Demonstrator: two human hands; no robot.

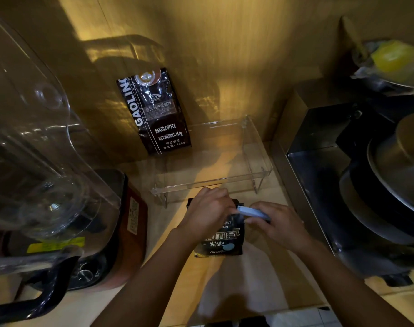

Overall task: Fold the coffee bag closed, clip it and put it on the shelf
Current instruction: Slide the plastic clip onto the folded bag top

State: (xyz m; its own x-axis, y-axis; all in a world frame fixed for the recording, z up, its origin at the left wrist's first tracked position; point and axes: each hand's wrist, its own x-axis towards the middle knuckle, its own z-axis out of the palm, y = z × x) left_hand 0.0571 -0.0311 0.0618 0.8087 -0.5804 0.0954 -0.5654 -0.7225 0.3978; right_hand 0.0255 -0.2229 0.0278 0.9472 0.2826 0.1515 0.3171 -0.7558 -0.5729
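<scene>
A small black coffee bag with white lettering stands on the wooden counter in front of me. My left hand grips its folded top from the left. My right hand holds a light blue clip, whose left end touches the bag's top right corner. A clear acrylic shelf stands just behind the bag. The bag's top edge is hidden under my left fingers.
A larger black coffee bag leans against the back wall on the shelf's left end. A blender with a clear jug stands at the left. A dark machine with metal lids fills the right side.
</scene>
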